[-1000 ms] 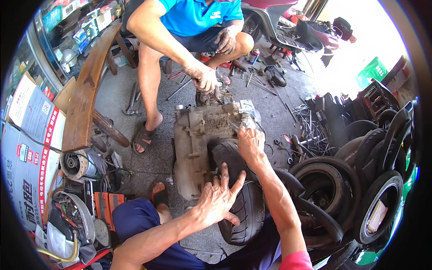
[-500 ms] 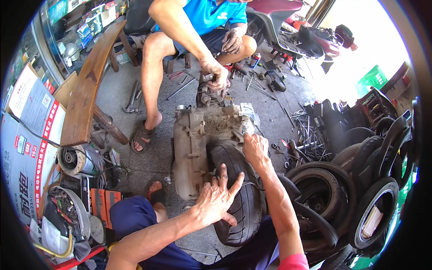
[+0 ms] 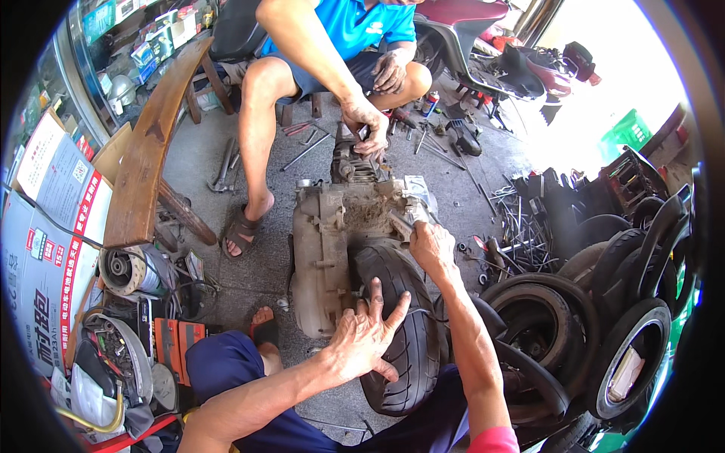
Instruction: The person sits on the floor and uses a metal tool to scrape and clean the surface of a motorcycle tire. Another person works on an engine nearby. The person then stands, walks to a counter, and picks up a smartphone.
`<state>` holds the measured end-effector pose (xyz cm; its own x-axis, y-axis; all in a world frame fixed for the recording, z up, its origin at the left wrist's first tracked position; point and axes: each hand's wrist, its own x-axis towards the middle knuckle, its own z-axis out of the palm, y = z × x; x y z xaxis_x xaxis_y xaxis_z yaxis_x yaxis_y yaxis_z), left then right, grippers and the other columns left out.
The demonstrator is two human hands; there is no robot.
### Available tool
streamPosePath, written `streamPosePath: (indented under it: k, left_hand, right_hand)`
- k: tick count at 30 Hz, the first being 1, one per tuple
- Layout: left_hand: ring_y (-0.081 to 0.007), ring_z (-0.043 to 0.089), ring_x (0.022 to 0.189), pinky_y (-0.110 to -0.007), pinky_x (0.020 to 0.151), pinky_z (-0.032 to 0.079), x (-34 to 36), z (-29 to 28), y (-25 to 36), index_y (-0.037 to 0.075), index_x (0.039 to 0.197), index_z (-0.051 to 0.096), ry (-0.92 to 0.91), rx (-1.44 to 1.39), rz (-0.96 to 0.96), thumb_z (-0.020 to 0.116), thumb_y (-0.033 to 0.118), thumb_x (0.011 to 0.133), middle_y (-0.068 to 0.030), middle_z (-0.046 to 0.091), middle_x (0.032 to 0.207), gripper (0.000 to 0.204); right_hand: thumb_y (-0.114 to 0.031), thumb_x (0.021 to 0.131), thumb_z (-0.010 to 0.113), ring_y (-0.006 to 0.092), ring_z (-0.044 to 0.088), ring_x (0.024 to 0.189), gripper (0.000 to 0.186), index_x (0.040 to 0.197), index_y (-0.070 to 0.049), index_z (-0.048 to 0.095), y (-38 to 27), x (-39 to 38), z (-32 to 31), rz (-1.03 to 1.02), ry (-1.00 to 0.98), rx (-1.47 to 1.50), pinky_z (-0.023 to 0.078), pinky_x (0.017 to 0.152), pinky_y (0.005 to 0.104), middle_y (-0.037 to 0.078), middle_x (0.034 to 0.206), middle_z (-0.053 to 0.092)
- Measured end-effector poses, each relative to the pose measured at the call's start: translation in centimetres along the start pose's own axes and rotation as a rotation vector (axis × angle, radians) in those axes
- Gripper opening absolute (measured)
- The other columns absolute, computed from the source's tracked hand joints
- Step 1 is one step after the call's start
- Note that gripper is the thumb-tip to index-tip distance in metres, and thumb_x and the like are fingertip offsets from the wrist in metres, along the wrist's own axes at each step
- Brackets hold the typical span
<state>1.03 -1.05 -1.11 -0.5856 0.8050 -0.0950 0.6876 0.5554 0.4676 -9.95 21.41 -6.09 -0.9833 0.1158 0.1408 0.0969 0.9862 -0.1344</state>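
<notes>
A dirt-caked scooter engine [image 3: 321, 257] lies on the floor before me, its black rear tyre [image 3: 411, 332] pointing toward me. My left hand [image 3: 366, 332] rests on the tyre with the fingers spread. My right hand [image 3: 434, 249] is closed round a flat grey metal tool [image 3: 401, 222], whose end points at the caked dirt [image 3: 370, 208] on top of the engine; the tool's exact kind I cannot make out. Across from me, a seated co-worker in a blue shirt has one hand [image 3: 365, 124] at the engine's finned far end [image 3: 355, 167].
To my right are piled old tyres [image 3: 536, 321] and loose metal parts [image 3: 521, 234]. A wooden bench [image 3: 143, 162] and a large carton [image 3: 57, 249] stand on the left. A hammer [image 3: 223, 166] and long tools lie on the floor near the co-worker.
My right hand has shifted slightly, and more of the grey tool shows over the dirt. The co-worker's hand has turned at the far end. My left hand stays on the tyre.
</notes>
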Motion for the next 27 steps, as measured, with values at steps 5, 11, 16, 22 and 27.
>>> streamPosePath:
  k: [5, 11, 16, 22, 27]
  left_hand:
    - [-0.0522, 0.054, 0.109, -0.053, 0.087, 0.052, 0.3, -0.3, 0.3, 0.003, 0.157, 0.008, -0.036, -0.007, 0.018, 0.083, 0.068, 0.047, -0.0554, 0.008, 0.142, 0.148]
    - [-0.0511, 0.055, 0.107, -0.052, 0.084, 0.053, 0.4, -0.1, 0.3, 0.003, 0.157, 0.009, -0.027, -0.011, 0.024, 0.082, 0.069, 0.047, -0.0552, 0.01, 0.142, 0.147]
    - [-0.0447, 0.061, 0.098, -0.045, 0.076, 0.054, 0.1, 0.7, 0.0, 0.004, 0.157, 0.009, 0.076, 0.049, 0.018, 0.085, 0.068, 0.045, -0.052, 0.018, 0.144, 0.15]
    - [-0.0441, 0.061, 0.098, -0.045, 0.077, 0.053, 0.2, 0.7, 0.2, 0.004, 0.157, 0.008, 0.095, 0.047, 0.039, 0.085, 0.068, 0.045, -0.0522, 0.019, 0.144, 0.151]
    - [-0.046, 0.059, 0.1, -0.047, 0.08, 0.053, 0.1, 0.6, 0.0, 0.004, 0.157, 0.009, 0.074, 0.034, 0.035, 0.084, 0.069, 0.045, -0.053, 0.016, 0.143, 0.149]
  right_hand:
    - [-0.02, 0.085, 0.058, 0.0418, 0.069, 0.075, 0.021, 0.087, -0.002, 0.068, 0.1, -0.4, -1.6, -0.053, -0.117, -0.071, 0.054, 0.071, 0.0515, 0.025, 0.077, 0.068]
    - [-0.022, 0.084, 0.058, 0.0425, 0.069, 0.08, 0.024, 0.084, -0.002, 0.072, 0.6, 0.2, 0.2, 0.112, 0.001, -0.031, 0.054, 0.076, 0.0512, 0.024, 0.082, 0.069]
    - [-0.022, 0.085, 0.059, 0.0419, 0.068, 0.084, 0.023, 0.088, -0.005, 0.073, 0.4, 0.1, -1.8, 0.04, -0.085, -0.005, 0.054, 0.08, 0.0504, 0.025, 0.085, 0.069]
    - [-0.024, 0.088, 0.06, 0.0413, 0.068, 0.083, 0.022, 0.091, -0.006, 0.073, 2.5, 0.1, 0.0, 0.096, -0.004, 0.001, 0.053, 0.078, 0.0508, 0.022, 0.084, 0.07]
    - [-0.026, 0.088, 0.06, 0.0425, 0.068, 0.082, 0.024, 0.09, -0.005, 0.072, 2.7, -0.1, 0.6, 0.035, -0.084, 0.063, 0.054, 0.077, 0.051, 0.023, 0.081, 0.068]
